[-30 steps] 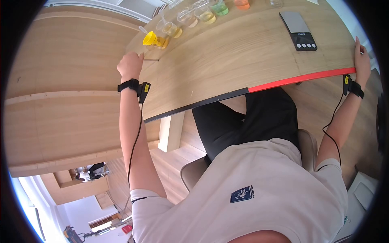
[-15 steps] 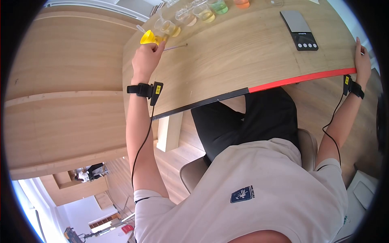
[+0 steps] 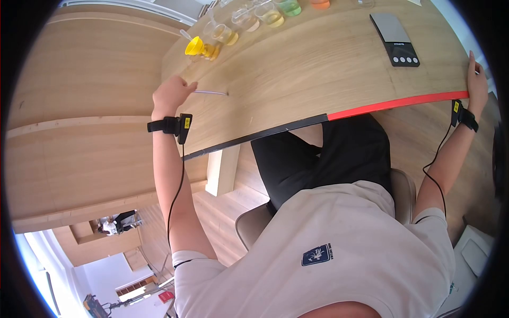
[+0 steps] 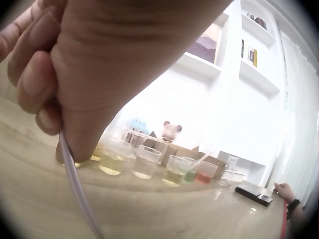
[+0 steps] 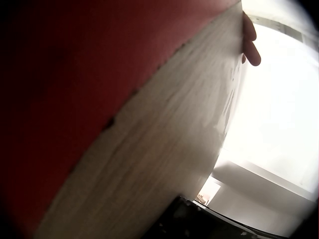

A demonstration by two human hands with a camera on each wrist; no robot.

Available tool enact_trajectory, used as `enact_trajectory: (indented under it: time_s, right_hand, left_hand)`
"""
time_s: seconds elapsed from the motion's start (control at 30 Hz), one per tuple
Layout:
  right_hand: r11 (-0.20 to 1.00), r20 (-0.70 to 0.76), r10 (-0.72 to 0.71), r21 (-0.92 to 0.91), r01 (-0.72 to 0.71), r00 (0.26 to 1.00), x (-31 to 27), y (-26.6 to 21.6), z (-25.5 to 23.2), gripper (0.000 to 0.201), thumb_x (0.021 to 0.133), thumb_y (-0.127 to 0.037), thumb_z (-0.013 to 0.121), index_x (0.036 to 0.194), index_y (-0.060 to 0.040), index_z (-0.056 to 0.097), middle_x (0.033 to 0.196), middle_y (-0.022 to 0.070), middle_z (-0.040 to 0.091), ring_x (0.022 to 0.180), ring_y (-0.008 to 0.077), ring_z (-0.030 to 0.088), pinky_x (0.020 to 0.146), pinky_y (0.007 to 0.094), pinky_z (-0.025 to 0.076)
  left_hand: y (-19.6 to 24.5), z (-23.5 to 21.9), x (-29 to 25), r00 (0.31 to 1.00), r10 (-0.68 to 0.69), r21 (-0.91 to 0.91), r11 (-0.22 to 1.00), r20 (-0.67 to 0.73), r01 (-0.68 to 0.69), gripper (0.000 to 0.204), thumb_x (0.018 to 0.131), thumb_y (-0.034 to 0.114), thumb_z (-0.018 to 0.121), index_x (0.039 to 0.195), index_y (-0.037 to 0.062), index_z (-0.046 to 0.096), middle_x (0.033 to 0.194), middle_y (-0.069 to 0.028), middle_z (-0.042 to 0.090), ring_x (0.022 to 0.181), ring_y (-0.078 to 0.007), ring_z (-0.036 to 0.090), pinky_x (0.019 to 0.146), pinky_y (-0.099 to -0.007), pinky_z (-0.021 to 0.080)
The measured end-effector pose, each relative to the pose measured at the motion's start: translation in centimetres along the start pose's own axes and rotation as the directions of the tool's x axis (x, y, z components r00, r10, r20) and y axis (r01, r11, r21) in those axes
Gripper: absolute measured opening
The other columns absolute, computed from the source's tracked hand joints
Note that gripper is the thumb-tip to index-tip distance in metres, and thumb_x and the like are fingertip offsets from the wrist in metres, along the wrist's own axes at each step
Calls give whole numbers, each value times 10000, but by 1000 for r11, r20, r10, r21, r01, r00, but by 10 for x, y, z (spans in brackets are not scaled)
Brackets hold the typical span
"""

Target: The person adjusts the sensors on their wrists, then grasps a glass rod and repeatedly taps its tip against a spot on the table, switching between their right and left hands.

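My left hand [image 3: 172, 96] pinches a thin translucent rod [image 3: 212, 93] at the table's left side. The rod points right across the wood and has a dark tip. Close up in the left wrist view, the rod [image 4: 79, 199] runs down from between thumb and fingers. Beyond that hand, a yellow funnel [image 3: 194, 46] stands among small cups at the back left. My right hand [image 3: 477, 86] rests at the table's right edge, holding nothing visible. Its fingertips [image 5: 252, 52] show past the edge in the right wrist view.
Clear cups with yellowish liquid [image 3: 227, 37], green liquid [image 3: 290, 7] and orange liquid [image 3: 319, 4] line the back of the table. A black kitchen scale [image 3: 400, 50] lies at the right. Red tape [image 3: 397, 105] and black tape [image 3: 260, 136] mark the front edge.
My left hand, with the rod, first went forward and right to beside the funnel, then came back toward the left edge. My right hand has stayed at the table's right edge.
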State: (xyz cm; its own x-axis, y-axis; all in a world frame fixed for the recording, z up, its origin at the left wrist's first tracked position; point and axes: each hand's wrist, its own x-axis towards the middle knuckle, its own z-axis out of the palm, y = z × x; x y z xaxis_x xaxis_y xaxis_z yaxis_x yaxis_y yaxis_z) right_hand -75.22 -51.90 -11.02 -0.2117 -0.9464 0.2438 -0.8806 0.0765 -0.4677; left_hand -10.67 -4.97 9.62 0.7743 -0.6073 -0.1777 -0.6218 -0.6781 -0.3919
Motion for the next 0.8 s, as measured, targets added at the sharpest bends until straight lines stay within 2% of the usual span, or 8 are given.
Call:
enact_trajectory:
  time_s: [0.13, 0.17, 0.23, 0.37, 0.47, 0.53, 0.67, 0.8]
  right_hand:
    - [998, -43, -41, 49, 43, 998, -11, -4, -4, 907, 883, -831, 398, 1397, -115, 612, 1359, 131, 653, 1293, 320, 590, 1092, 408, 427]
    - [998, -44, -39, 49, 41, 998, -12, -5, -5, 907, 883, -831, 398, 1397, -115, 612, 1359, 131, 653, 1293, 320, 590, 1092, 408, 427]
    - [998, -15, -25, 49, 26, 1000, -13, -7, -7, 906, 884, -829, 400, 1395, -112, 614, 1357, 130, 654, 1291, 322, 590, 1088, 409, 431]
    - [998, -9, -25, 54, 25, 1000, -11, -9, -8, 907, 885, -830, 397, 1393, -111, 615, 1357, 126, 655, 1292, 323, 589, 1087, 408, 432]
    - [998, -16, -28, 51, 29, 999, -13, -11, -11, 909, 885, -832, 391, 1392, -112, 616, 1357, 127, 655, 1295, 323, 587, 1088, 407, 431]
    - [999, 5, -13, 43, 13, 1000, -13, -12, -13, 910, 886, -833, 388, 1393, -113, 615, 1359, 129, 653, 1297, 324, 586, 1091, 409, 429]
    - [999, -28, -24, 32, 25, 999, -14, -11, -11, 908, 886, -835, 388, 1396, -117, 614, 1367, 124, 650, 1301, 321, 584, 1096, 410, 425]
    - [999, -31, -13, 44, 14, 999, -17, -14, -12, 902, 888, -834, 388, 1399, -126, 613, 1373, 119, 648, 1306, 320, 580, 1099, 409, 421]
  left_hand:
    - [-19, 6, 15, 990, -120, 103, 987, -67, 127, 441, 875, 536, 668, 956, 116, 774, 998, -114, 763, 955, -325, 723, 783, -433, 576]
    - [-22, 10, 17, 991, -118, 103, 987, -69, 125, 441, 875, 536, 668, 956, 116, 774, 998, -114, 763, 955, -325, 723, 783, -433, 576]
    - [-25, 15, 19, 972, -109, 103, 986, -206, 132, 456, 900, 544, 646, 987, 114, 769, 1050, -131, 756, 981, -340, 718, 808, -449, 582]
    - [-14, 15, 29, 974, -93, 85, 990, -207, 113, 455, 932, 527, 620, 981, 99, 767, 1029, -152, 754, 977, -350, 719, 803, -461, 584]
    - [2, 19, 31, 959, -54, 35, 997, -278, 66, 442, 956, 494, 601, 947, 81, 758, 981, -163, 750, 939, -363, 719, 783, -466, 582]
    - [16, 21, 28, 920, 42, -14, 999, -390, -52, 448, 965, 480, 603, 882, 64, 747, 886, -168, 740, 862, -374, 715, 740, -467, 576]
    - [43, 13, 15, 916, 60, -126, 985, -398, -119, 455, 959, 476, 623, 820, 56, 731, 793, -159, 722, 788, -366, 706, 686, -464, 562]
    - [60, 11, 1, 870, 164, -296, 897, -464, -327, 466, 943, 442, 683, 756, 16, 696, 656, -147, 659, 616, -322, 641, 593, -413, 500]
